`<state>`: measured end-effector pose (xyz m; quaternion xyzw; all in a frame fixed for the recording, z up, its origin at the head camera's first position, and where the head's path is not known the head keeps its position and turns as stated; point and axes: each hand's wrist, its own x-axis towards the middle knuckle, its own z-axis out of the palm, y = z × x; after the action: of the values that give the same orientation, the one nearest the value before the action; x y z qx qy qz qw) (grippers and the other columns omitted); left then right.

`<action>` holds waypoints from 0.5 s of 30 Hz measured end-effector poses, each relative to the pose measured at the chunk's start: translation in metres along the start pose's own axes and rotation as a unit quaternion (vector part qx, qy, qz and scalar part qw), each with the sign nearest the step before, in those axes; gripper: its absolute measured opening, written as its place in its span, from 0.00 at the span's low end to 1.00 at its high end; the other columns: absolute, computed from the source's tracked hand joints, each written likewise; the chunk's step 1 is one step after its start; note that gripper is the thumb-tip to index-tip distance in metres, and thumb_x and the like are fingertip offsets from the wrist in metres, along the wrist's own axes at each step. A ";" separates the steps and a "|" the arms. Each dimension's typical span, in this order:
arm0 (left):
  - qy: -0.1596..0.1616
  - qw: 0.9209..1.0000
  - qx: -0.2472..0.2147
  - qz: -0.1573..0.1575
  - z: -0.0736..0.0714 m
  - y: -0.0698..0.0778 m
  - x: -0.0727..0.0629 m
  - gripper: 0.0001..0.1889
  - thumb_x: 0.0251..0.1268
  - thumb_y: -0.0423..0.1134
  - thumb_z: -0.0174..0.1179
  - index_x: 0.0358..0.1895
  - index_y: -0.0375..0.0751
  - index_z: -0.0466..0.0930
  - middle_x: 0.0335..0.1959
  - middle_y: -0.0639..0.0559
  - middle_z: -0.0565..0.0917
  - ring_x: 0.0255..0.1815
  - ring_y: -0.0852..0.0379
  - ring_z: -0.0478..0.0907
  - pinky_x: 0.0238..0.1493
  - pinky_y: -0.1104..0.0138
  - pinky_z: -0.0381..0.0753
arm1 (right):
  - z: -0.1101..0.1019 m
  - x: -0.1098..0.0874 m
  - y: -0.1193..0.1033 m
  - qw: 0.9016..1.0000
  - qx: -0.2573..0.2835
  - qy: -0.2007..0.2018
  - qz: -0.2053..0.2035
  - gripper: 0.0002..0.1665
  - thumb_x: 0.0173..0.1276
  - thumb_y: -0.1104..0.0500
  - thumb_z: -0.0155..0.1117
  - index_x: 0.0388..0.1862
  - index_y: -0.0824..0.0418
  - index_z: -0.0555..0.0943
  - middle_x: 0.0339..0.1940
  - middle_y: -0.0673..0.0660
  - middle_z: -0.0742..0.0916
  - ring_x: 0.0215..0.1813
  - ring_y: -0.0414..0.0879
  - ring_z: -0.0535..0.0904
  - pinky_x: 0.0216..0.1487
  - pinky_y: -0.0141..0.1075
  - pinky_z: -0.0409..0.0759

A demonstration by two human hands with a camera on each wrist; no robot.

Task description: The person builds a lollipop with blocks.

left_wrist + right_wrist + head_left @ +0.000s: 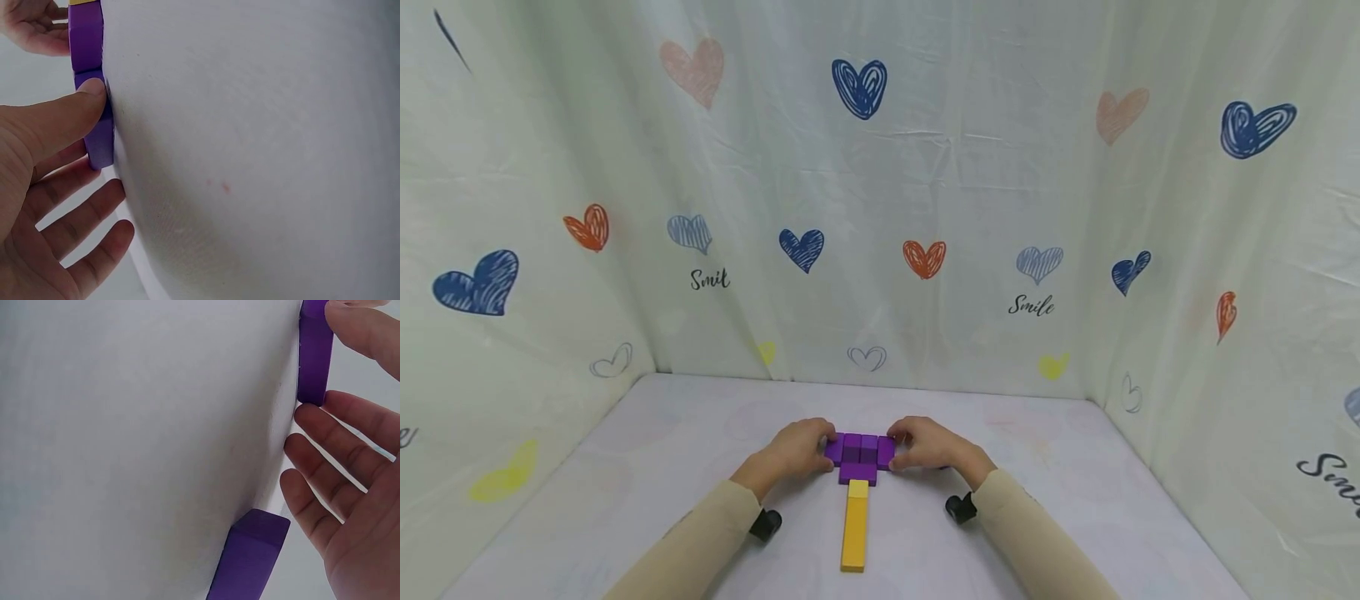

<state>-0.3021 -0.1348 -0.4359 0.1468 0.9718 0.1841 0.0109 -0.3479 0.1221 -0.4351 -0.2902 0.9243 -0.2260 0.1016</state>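
Note:
Several purple wooden blocks stand side by side in a row, with a wider purple block along the near side of the middle pair. My left hand pinches the left end block between thumb and fingers; its thumb lies on the near side in the left wrist view, other fingers spread. At the opposite end my right hand pinches the right end block, thumb in front, remaining fingers extended. A short yellow block and a long yellow block run from the wider block toward me.
Another purple block lies on the table beyond my right hand, mostly hidden behind the wrist in the head view. The white tabletop meets a curtain printed with hearts at the back and sides. Black wrist cameras hang under both wrists.

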 end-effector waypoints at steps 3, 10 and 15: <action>0.003 1.000 -0.002 0.004 0.000 0.000 0.000 0.20 0.50 0.41 0.73 0.47 0.45 0.80 0.48 0.50 0.81 0.51 0.49 0.77 0.57 0.52 0.75 | 0.000 0.000 0.000 1.000 -0.003 0.000 0.002 0.32 0.51 0.46 0.73 0.56 0.54 0.79 0.41 0.44 0.81 0.43 0.42 0.73 0.47 0.38 0.76; 0.003 1.000 -0.006 0.014 -0.001 -0.001 -0.003 0.20 0.50 0.42 0.73 0.48 0.44 0.80 0.49 0.49 0.81 0.52 0.48 0.77 0.58 0.52 0.74 | 0.000 0.000 0.001 1.000 -0.005 -0.001 -0.004 0.32 0.51 0.46 0.73 0.56 0.53 0.79 0.41 0.44 0.81 0.43 0.42 0.73 0.48 0.39 0.75; 0.004 1.000 -0.004 0.019 -0.002 -0.001 -0.002 0.20 0.50 0.41 0.73 0.48 0.43 0.80 0.48 0.49 0.82 0.50 0.49 0.77 0.57 0.53 0.75 | 0.000 0.000 0.001 1.000 -0.008 0.000 -0.003 0.32 0.51 0.46 0.73 0.56 0.53 0.79 0.42 0.44 0.81 0.43 0.42 0.73 0.48 0.39 0.75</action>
<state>-0.3008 -0.1372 -0.4345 0.1642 0.9682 0.1886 0.0041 -0.3486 0.1226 -0.4353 -0.2941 0.9252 -0.2188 0.0980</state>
